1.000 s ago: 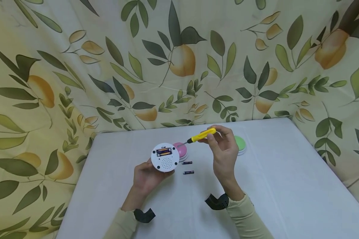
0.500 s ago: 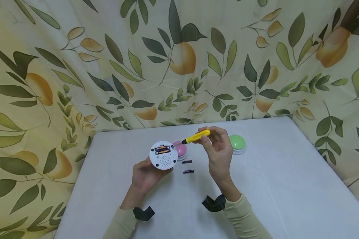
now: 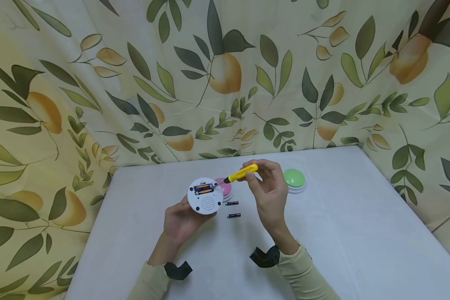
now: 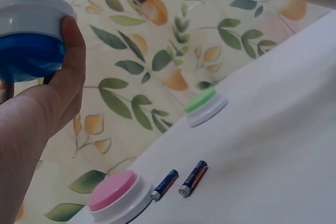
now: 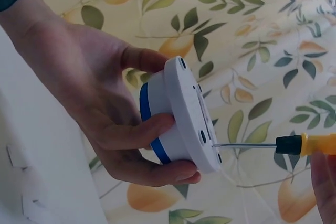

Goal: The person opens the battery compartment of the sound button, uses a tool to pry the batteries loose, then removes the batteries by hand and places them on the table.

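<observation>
My left hand grips a round white push-button buzzer by its sides, raised over the table. Its underside, with black feet, speaker holes and an uncovered battery bay holding batteries, faces the head camera. A blue dome shows on its other side in the left wrist view. Between thumb and fingers, my right hand holds a yellow screwdriver with a black collar. In the right wrist view the screwdriver's thin metal shaft meets the buzzer's underside near a foot, beside the bay.
Two loose batteries lie on the white-covered table, right of the held buzzer. Behind them stands a pink-topped buzzer, partly hidden. A green-topped buzzer sits farther right. Patterned cloth hangs behind the table.
The right hand has moved left with the screwdriver, bringing its tip from beside the buzzer onto the underside. The left hand has kept hold of the buzzer and barely shifted.
</observation>
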`<state>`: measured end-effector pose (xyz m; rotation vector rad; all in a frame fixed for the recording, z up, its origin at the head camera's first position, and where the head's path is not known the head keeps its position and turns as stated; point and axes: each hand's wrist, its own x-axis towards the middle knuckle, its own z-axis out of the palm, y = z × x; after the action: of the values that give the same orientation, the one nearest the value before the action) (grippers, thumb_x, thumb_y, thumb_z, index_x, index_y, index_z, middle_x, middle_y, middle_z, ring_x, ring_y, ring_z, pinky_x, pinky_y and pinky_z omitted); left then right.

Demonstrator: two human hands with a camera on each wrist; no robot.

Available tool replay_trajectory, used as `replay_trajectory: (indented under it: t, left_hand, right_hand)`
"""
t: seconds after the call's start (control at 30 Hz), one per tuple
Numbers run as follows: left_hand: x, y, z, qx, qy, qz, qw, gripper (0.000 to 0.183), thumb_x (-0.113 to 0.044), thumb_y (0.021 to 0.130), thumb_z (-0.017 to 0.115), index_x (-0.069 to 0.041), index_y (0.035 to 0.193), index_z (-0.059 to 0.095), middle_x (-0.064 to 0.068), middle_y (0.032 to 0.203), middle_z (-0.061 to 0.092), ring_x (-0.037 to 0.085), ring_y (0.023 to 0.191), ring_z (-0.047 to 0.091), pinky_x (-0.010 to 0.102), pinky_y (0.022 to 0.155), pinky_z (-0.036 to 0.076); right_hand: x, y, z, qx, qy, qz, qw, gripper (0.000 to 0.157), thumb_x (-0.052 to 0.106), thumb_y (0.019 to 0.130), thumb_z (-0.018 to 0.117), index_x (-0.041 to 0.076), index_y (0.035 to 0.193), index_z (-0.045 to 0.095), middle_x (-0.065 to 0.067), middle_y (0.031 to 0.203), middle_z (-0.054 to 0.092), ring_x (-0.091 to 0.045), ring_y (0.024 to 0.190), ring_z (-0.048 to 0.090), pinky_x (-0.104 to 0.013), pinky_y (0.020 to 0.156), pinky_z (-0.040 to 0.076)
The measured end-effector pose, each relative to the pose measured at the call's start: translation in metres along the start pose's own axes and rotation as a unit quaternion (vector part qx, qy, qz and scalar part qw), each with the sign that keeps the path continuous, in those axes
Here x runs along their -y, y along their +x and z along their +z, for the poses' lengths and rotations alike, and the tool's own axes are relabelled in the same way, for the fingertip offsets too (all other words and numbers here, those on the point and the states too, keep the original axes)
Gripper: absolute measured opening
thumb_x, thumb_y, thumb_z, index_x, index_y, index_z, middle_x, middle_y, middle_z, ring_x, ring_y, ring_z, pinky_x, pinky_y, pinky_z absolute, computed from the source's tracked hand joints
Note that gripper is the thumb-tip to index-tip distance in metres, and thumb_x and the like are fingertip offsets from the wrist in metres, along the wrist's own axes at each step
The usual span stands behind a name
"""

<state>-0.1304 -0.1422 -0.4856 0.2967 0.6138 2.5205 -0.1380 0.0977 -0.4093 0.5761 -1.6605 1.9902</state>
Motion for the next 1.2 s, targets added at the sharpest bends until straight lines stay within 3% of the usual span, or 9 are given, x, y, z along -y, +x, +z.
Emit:
replay_trajectory:
  t: [0.1,0.37,0.6,0.77,0.9,1.0,1.2]
  left_hand:
    - [-0.002,-0.001,0.001,0.001,0.004,0.002,1.0000,0.081,-0.007,0.098,0.039,-0.026,0.167,0.003,0.006,0.169,0.021,0.031,0.145,0.044,0.048,0.115,0.044]
    - [-0.003,0.001,0.001,-0.001,0.010,-0.002,0.9999,0.079,-0.008,0.098,0.036,-0.026,0.168,0.004,0.007,0.170,0.017,0.031,0.145,0.043,0.048,0.115,0.044]
    - [-0.002,0.002,0.001,-0.008,0.013,-0.002,0.9999,0.079,-0.008,0.098,0.035,-0.027,0.168,0.004,0.008,0.171,0.012,0.032,0.145,0.042,0.049,0.114,0.045]
    - [-0.002,0.002,0.000,-0.007,0.017,-0.002,0.9998,0.075,-0.009,0.099,0.029,-0.027,0.168,0.006,0.007,0.170,0.016,0.031,0.145,0.042,0.048,0.114,0.044]
    - [-0.002,0.002,-0.002,-0.004,0.019,-0.002,0.9998,0.074,-0.009,0.099,0.027,-0.027,0.168,0.006,0.006,0.169,0.020,0.031,0.145,0.043,0.047,0.115,0.044]
    - [-0.003,0.002,-0.003,0.002,0.020,-0.002,0.9998,0.074,-0.009,0.100,0.029,-0.026,0.168,0.006,0.006,0.168,0.024,0.030,0.145,0.044,0.048,0.116,0.042]
    - [-0.004,0.001,-0.004,-0.002,0.017,-0.007,0.9998,0.079,-0.008,0.098,0.038,-0.024,0.168,0.006,0.005,0.167,0.028,0.030,0.145,0.044,0.049,0.116,0.042]
  right_hand:
    - [0.000,0.000,0.000,-0.003,-0.004,0.004,1.000,0.033,-0.008,0.100,0.059,-0.013,0.130,0.046,-0.006,0.122,0.066,-0.023,0.113,0.068,-0.028,0.091,0.062]
    - [-0.002,0.001,0.002,-0.009,-0.005,0.015,1.000,0.033,-0.004,0.102,0.059,-0.013,0.131,0.047,-0.007,0.122,0.065,-0.041,0.114,0.063,-0.029,0.092,0.062]
    - [-0.006,0.000,0.001,-0.011,0.008,0.008,1.000,0.033,-0.005,0.102,0.059,-0.014,0.130,0.044,-0.006,0.122,0.065,-0.024,0.112,0.066,-0.028,0.092,0.062]
    - [-0.009,-0.001,0.002,-0.019,0.014,0.007,1.000,0.032,-0.004,0.102,0.059,-0.013,0.130,0.046,-0.007,0.122,0.065,-0.033,0.112,0.064,-0.028,0.092,0.062]
    - [-0.012,-0.002,0.002,-0.023,0.012,0.002,1.000,0.033,-0.005,0.102,0.060,-0.013,0.130,0.045,-0.008,0.123,0.064,-0.029,0.114,0.065,-0.028,0.093,0.062]
    - [-0.013,-0.002,0.003,-0.029,0.003,0.001,1.000,0.034,-0.005,0.102,0.060,-0.013,0.131,0.045,-0.008,0.123,0.064,-0.024,0.114,0.065,-0.028,0.093,0.062]
    - [-0.012,-0.003,0.004,-0.033,0.007,0.004,0.999,0.034,-0.003,0.103,0.059,-0.013,0.131,0.045,-0.009,0.123,0.064,-0.026,0.114,0.065,-0.029,0.093,0.062]
